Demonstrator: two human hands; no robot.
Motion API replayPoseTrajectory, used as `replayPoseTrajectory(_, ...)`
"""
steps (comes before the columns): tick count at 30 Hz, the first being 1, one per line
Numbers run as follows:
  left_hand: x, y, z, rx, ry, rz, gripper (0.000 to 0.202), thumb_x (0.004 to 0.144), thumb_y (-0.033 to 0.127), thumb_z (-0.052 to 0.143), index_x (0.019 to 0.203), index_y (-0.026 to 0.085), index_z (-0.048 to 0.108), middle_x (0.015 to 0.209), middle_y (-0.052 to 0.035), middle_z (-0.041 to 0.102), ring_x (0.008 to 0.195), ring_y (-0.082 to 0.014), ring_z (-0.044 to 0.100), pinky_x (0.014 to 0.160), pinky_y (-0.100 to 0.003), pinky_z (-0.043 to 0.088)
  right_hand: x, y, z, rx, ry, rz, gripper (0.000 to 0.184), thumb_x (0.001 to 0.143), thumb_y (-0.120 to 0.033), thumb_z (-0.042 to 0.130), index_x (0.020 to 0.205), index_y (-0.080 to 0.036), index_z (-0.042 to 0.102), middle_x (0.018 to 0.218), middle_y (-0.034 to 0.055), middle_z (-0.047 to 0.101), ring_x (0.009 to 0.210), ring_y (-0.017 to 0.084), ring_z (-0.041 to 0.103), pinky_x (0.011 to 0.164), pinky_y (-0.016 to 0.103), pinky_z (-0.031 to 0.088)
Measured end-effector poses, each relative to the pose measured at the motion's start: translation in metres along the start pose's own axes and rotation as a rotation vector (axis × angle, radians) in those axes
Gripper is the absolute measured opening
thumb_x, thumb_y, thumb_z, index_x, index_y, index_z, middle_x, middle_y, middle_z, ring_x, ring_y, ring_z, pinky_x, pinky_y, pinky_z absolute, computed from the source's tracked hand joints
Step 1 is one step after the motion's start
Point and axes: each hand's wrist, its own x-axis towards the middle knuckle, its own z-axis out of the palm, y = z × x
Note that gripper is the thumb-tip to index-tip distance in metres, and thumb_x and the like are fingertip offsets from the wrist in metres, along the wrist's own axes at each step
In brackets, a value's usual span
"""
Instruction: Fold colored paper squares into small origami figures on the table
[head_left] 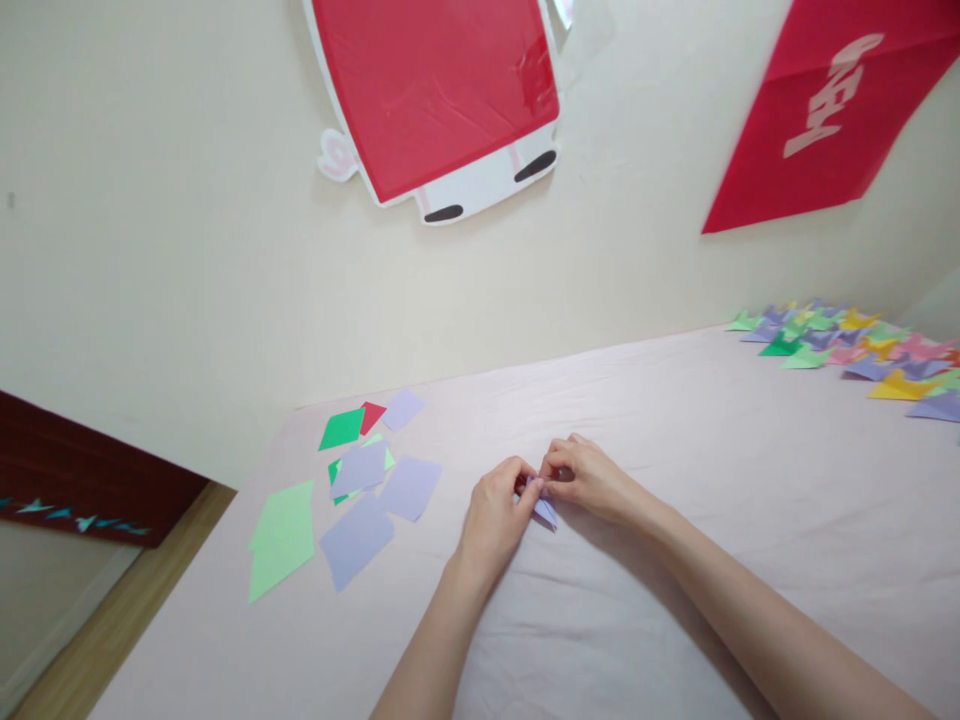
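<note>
Between my two hands is a small piece of folded lavender origami paper (545,513), its pointed end showing below my fingers. My left hand (501,505) pinches it from the left with thumb and fingers. From the right, my right hand (589,475) pinches its upper part, fingertips meeting those of the left. My fingers cover most of the paper, so its full shape is hidden. Both hands rest low over the pale pink cloth (637,420).
Left of my hands lie loose paper squares: lavender (358,540), light green (283,535), dark green (342,429) and red (371,416). Several folded colourful paper pieces (847,345) stand in rows at the far right. A wall (225,250) with red decorations (442,90) rises behind.
</note>
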Motion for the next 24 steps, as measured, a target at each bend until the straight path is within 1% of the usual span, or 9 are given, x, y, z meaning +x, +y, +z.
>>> replayPoseTrajectory(7,0.0001,-0.002,0.0009,-0.025,0.007,-0.01,0.017,0.09,0.023,0.05,0.079,0.02,0.063,0.076,0.0004,0.066,0.07,-0.0152,0.061,0.066,-0.023,0.04,0.0005,0.0008,0.0,0.021,-0.002,0.006,0.01,0.078,-0.018,0.072,0.068,-0.02,0.07,0.076,0.0028,0.064,0.082,0.02,0.051,0.074,0.03,0.036)
replayPoseTrajectory(11,-0.0009,-0.0017,0.0013,-0.077,0.004,-0.024,0.02,0.091,0.024,0.047,0.079,0.02,0.063,0.077,0.0003,0.066,0.072,-0.0155,0.06,0.067,-0.023,0.04,0.0008,0.0019,0.0006,0.027,-0.004,0.006,0.009,0.076,-0.016,0.073,0.068,-0.02,0.07,0.076,0.0026,0.064,0.084,0.021,0.051,0.075,0.03,0.037)
replayPoseTrajectory(17,-0.0006,0.0012,-0.0028,-0.097,-0.008,-0.025,0.023,0.092,0.025,0.042,0.081,0.02,0.062,0.077,-0.0001,0.065,0.071,-0.016,0.058,0.068,-0.024,0.04,0.0005,0.0032,0.0009,0.026,-0.013,0.003,0.008,0.076,-0.016,0.073,0.069,-0.02,0.07,0.079,0.0028,0.065,0.086,0.021,0.051,0.078,0.031,0.037)
replayPoseTrajectory(20,-0.0001,0.0019,-0.0039,-0.092,-0.018,-0.022,0.022,0.091,0.025,0.043,0.081,0.02,0.062,0.076,0.0002,0.065,0.07,-0.0158,0.058,0.068,-0.024,0.04,0.0,0.0024,-0.0007,0.03,-0.017,0.001,0.008,0.079,-0.019,0.071,0.071,-0.02,0.071,0.079,0.0032,0.066,0.086,0.021,0.052,0.078,0.031,0.037)
replayPoseTrajectory(24,0.0,0.0004,-0.0027,-0.08,-0.003,-0.033,0.021,0.091,0.026,0.044,0.079,0.02,0.062,0.076,0.0,0.066,0.07,-0.0159,0.058,0.068,-0.025,0.04,-0.0001,0.0027,-0.0019,0.069,-0.013,-0.021,0.014,0.084,-0.025,0.066,0.072,-0.02,0.072,0.078,0.0033,0.067,0.084,0.02,0.052,0.079,0.032,0.038)
